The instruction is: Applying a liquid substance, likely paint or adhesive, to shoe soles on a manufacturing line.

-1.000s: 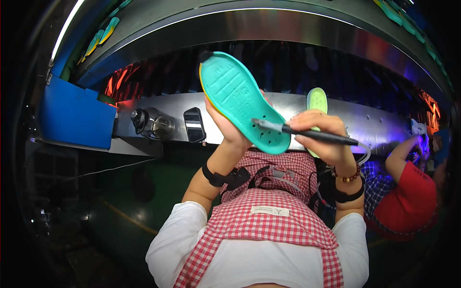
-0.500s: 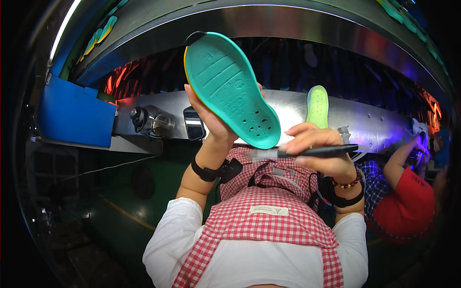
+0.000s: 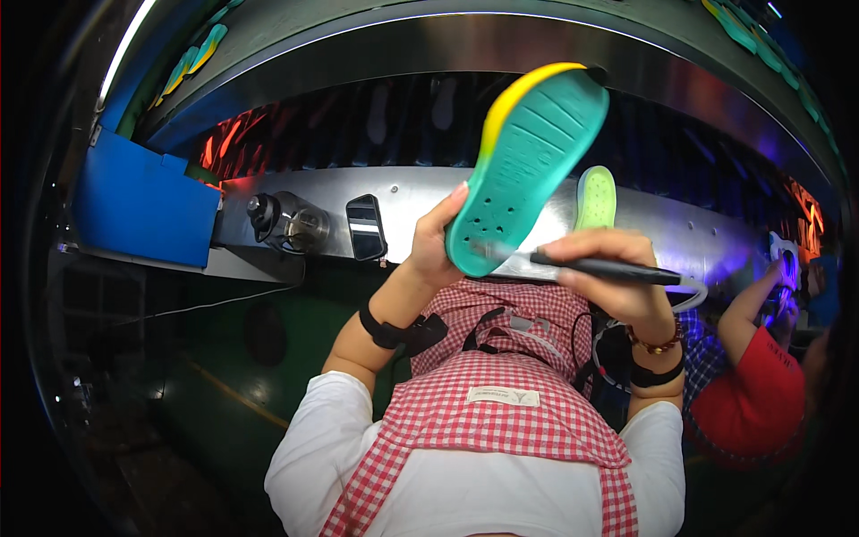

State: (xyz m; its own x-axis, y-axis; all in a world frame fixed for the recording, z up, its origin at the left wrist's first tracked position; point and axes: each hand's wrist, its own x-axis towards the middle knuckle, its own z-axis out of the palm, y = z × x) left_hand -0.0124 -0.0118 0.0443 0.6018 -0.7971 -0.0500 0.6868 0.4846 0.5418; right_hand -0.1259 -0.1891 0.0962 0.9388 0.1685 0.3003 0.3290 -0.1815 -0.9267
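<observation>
My left hand (image 3: 434, 246) grips a teal shoe sole (image 3: 528, 161) by its lower end. Its heel end points up and slightly right, with a yellow side edge and a black tip. Ridges cross the heel half, and small holes dot the lower part. In my right hand (image 3: 633, 300) is a brush (image 3: 608, 267) with a black handle. The brush's pale bristles are blurred over the lower end of the sole; whether they touch it I cannot tell. A light-green sole (image 3: 596, 199) lies on the metal bench behind my right hand.
A phone (image 3: 365, 225) and a clear bottle with a black cap (image 3: 300, 224) sit on the metal ledge (image 3: 412, 192) at left, near a blue box (image 3: 148, 210). More soles lie on the belt above. On the right works another person in a red top (image 3: 752, 394).
The teal sole has moved right and turned, its heel now leaning right with more yellow edge showing. My left hand has shifted right with it. The brush bristles are now over the sole's lower end.
</observation>
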